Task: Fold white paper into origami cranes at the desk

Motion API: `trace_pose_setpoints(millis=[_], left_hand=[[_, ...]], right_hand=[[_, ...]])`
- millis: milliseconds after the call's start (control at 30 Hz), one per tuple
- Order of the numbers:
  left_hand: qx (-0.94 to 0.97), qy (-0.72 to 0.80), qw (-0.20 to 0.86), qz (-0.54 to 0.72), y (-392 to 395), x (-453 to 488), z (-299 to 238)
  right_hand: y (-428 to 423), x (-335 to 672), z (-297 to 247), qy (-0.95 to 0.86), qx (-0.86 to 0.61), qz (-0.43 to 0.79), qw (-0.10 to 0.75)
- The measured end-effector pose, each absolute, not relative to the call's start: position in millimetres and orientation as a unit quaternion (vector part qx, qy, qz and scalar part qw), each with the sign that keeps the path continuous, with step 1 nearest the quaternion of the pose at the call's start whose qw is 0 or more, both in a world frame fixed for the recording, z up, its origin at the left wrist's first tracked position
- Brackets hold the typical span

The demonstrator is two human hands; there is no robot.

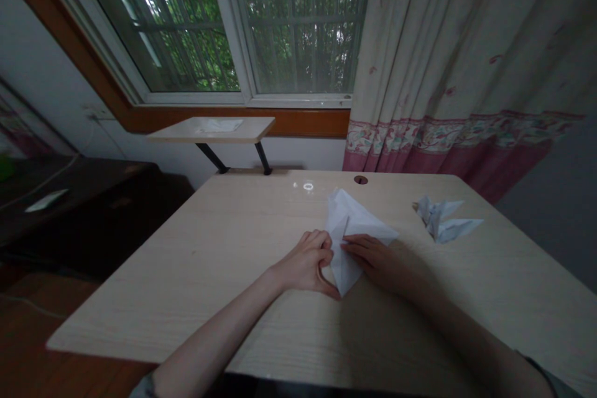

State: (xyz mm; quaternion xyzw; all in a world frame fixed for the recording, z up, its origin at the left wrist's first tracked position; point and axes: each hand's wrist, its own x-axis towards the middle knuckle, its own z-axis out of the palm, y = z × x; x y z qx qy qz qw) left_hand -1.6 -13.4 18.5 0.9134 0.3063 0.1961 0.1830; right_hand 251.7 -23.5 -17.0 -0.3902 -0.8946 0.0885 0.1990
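Observation:
A sheet of white folded paper lies on the light wooden desk, with a pointed corner toward me and a crease or flap edge down its middle. At its left edge, my left hand has its fingers curled against the paper, and the thumb reaches down to the near corner. My right hand rests on the paper's right part, fingers stretched out and pressed flat near the middle crease. What lies beneath the fingers is hidden. To the right stands a folded white paper bird, apart from both hands.
The desk has a round cable hole near its back edge. A small raised shelf at the back left bears a white paper. Behind are a window and a patterned curtain. A dark cabinet stands left.

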Motion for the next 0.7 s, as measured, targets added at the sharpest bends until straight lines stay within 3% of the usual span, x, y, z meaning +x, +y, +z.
trace_pose_setpoints(millis=[367,700], left_hand=[[0.889,0.291,0.204,0.289,-10.4,-8.3,26.2],[0.898,0.275,0.203,0.278,-6.6,-10.5,15.2]], right_hand=[[-25.2,249.3,-13.1,-0.897,-0.385,0.091,0.198],[-24.3,250.4,-15.8,-0.898,-0.381,0.049,0.214]])
